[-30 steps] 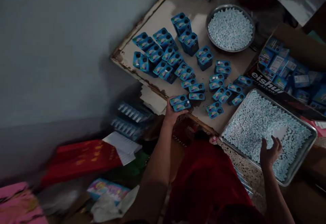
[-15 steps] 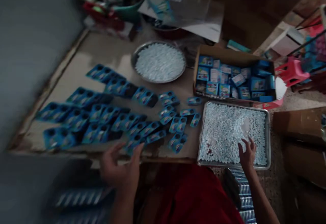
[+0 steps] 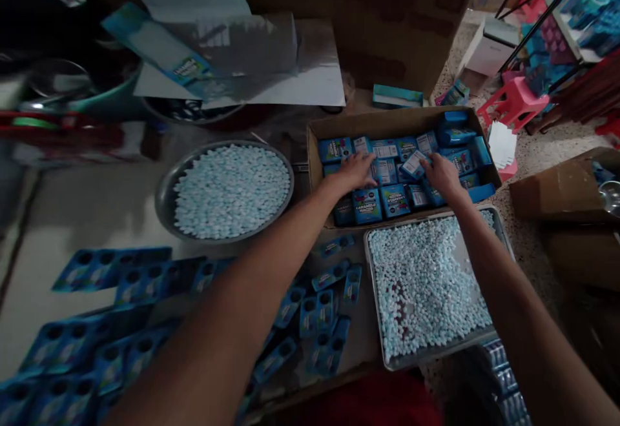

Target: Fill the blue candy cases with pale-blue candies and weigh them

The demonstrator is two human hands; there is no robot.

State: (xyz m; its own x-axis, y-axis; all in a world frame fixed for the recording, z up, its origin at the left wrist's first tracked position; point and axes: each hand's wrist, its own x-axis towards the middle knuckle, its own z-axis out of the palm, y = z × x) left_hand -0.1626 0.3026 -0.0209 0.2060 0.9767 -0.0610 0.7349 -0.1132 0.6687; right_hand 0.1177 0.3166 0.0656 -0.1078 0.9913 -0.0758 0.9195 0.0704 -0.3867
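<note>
Both my hands are inside a cardboard carton [image 3: 314,158] filled with small blue candy boxes [image 3: 367,205] that read "Caramelo Macizo". My left hand [image 3: 356,171] rests over the boxes on the carton's left side, fingers apart, with no box clearly gripped. On the right, my right hand [image 3: 442,175] has its thumb and fingers at the end of a tilted candy box [image 3: 413,164] with a white label, lying above the others. Some fingertips are hidden among the boxes. Below my right forearm, a metal tray [image 3: 371,271] holds pale blue and white candies [image 3: 426,284].
An oval metal bowl [image 3: 162,210] heaped with candies stands on the table [image 3: 121,200] left of the carton. Several blue boxes with round holes [image 3: 140,281] cover the near left. Cardboard sheets [image 3: 314,71] lie behind. A pink stool [image 3: 516,103] stands at the right.
My left hand has moved from the table's front edge up to the carton. My right hand has left the candy tray and reached the carton too. The view has shifted.
</note>
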